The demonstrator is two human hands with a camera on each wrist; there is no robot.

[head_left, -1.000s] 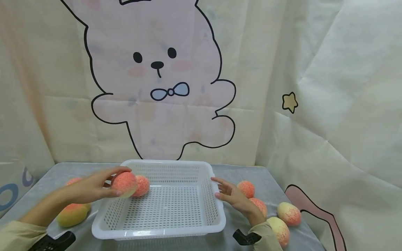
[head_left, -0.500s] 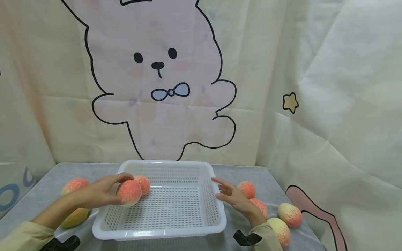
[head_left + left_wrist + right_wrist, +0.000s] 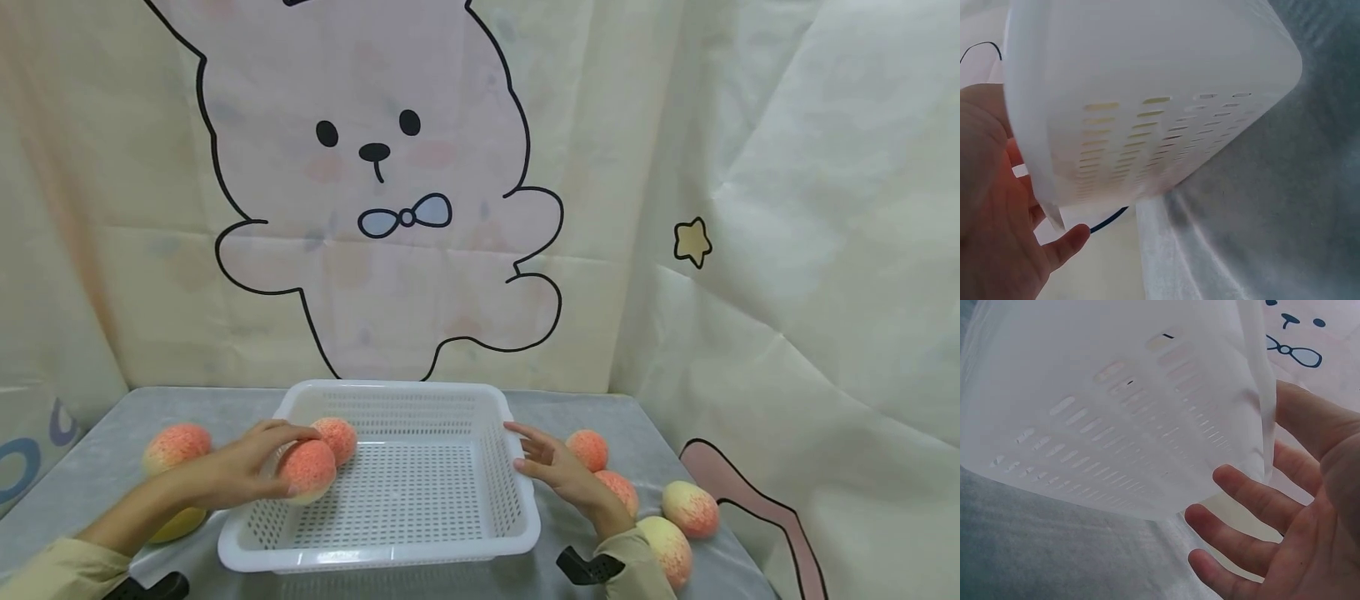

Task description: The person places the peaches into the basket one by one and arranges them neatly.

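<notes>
In the head view my left hand (image 3: pixel 243 467) holds a red-and-yellow peach (image 3: pixel 309 471) low inside the left end of the white plastic basket (image 3: pixel 378 560). A second peach (image 3: pixel 339 440) lies in the basket just behind it. From the left wrist, the basket wall hides the held peach, and the palm and fingers (image 3: pixel 1069 245) show at the rim. My right hand (image 3: pixel 558 471) rests at the basket's right rim, thumb and index finger over the edge. The right wrist view has its other fingers (image 3: pixel 1250 497) spread loosely outside the slotted wall.
Two peaches (image 3: pixel 588 451) (image 3: pixel 619 493) lie behind the right forearm, and two paler ones (image 3: pixel 691 510) (image 3: pixel 666 550) farther right. Left of the basket sit another peach (image 3: pixel 176 447) and a partly hidden yellow fruit (image 3: pixel 180 527). A grey cloth (image 3: pixel 592 410) covers the table; a printed curtain (image 3: pixel 420 283) hangs behind.
My left hand has lowered the peach into the basket's left end, beside the other peach, moving slightly right and toward me. The right hand and the basket stay in place.
</notes>
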